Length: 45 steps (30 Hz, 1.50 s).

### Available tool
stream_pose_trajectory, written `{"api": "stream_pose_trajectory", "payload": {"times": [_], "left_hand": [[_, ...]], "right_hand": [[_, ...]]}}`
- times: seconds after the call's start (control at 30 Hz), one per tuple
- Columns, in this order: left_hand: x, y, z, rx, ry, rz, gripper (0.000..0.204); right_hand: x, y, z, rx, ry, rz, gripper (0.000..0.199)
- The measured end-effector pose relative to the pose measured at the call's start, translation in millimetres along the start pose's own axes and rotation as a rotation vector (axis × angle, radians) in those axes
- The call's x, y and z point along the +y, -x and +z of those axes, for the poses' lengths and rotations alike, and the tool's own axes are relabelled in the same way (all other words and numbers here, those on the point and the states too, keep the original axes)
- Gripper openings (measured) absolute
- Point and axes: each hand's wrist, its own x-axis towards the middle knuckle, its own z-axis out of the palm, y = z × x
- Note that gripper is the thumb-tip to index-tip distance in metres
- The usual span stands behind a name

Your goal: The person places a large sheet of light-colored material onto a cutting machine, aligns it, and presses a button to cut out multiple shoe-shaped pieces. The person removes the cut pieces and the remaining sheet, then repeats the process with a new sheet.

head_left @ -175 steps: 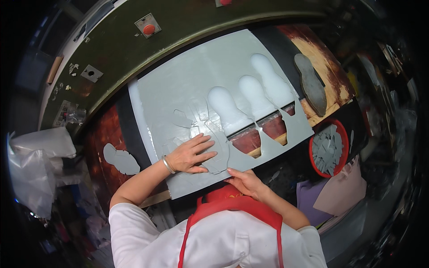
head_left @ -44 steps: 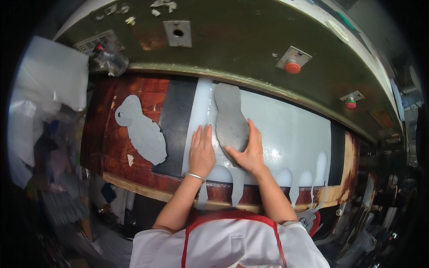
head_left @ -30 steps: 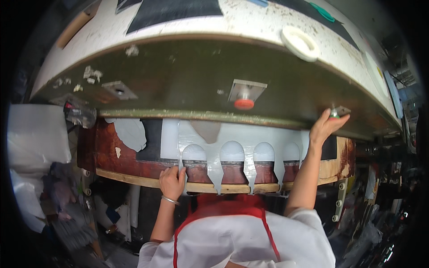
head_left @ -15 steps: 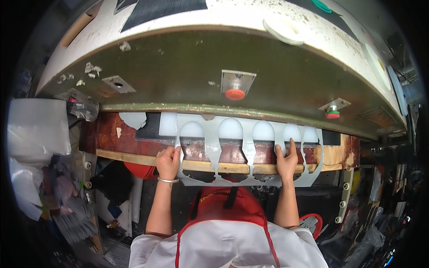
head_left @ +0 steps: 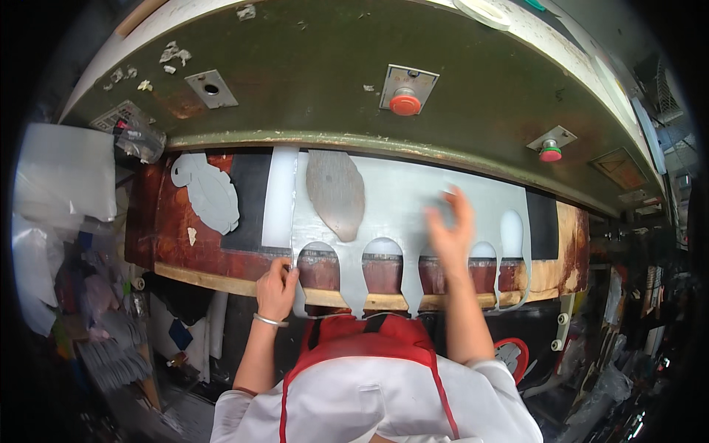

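A light grey sheet (head_left: 413, 188) with rounded cut-outs along its near edge lies over the work board. My left hand (head_left: 276, 289) pinches the sheet's near left corner. My right hand (head_left: 452, 232) is over the sheet right of centre, fingers apart and smeared by motion, with no held thing visible. On the sheet's left part rests a brownish-grey sole-shaped block (head_left: 336, 193). Narrow strips of the sheet hang between the cut-outs past the board's near edge. Left of the sheet, several grey sole-shaped pieces (head_left: 210, 198) lie in a pile.
A green machine beam (head_left: 295, 96) spans the far side, carrying a red push button (head_left: 405, 102) and a red-green button (head_left: 550, 151). A black mat (head_left: 247, 196) and a white board (head_left: 280, 192) lie beneath the sheet. Plastic-wrapped sheets (head_left: 66, 173) stand at left.
My right hand has left the sheet's near strip and moved farther over it. The sheet's uncut area and the sole-shaped block now show. The view has shifted, with the beam higher in the picture.
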Motion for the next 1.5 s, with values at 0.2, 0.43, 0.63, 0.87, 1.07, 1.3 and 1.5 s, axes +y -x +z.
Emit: {"api": "stream_pose_trajectory", "payload": {"times": [0.2, 0.43, 0.63, 0.87, 1.07, 1.3, 1.5], "left_hand": [[-2.5, 46.2, 7.1, 0.057, -0.285, 0.068, 0.026], [-21.7, 95.3, 6.2, 0.077, -0.231, 0.128, 0.023], [-26.3, 90.6, 10.4, 0.061, -0.211, 0.142, 0.021], [-12.5, 47.6, 12.0, 0.089, -0.150, 0.060, 0.023], [3.8, -24.9, 19.6, 0.193, -0.205, 0.090, 0.028], [15.6, -123.7, 37.6, 0.272, -0.211, 0.091, 0.029], [12.0, -164.7, 38.9, 0.244, -0.201, 0.107, 0.030]], "right_hand": [[-45.7, 79.6, 112.5, -0.416, 0.280, -0.292, 0.102], [-60.2, 67.2, 39.4, -0.626, -0.381, 0.187, 0.100], [-36.9, 67.6, -1.8, -0.429, 0.191, -0.210, 0.099], [4.3, 41.0, 35.9, -0.351, 0.251, -0.287, 0.102], [5.7, -71.6, -28.4, 0.232, 0.077, 0.018, 0.086], [27.0, -175.3, -81.8, 0.556, 0.467, -0.203, 0.088], [60.0, -159.5, -64.7, 0.528, 0.403, -0.189, 0.091]]}}
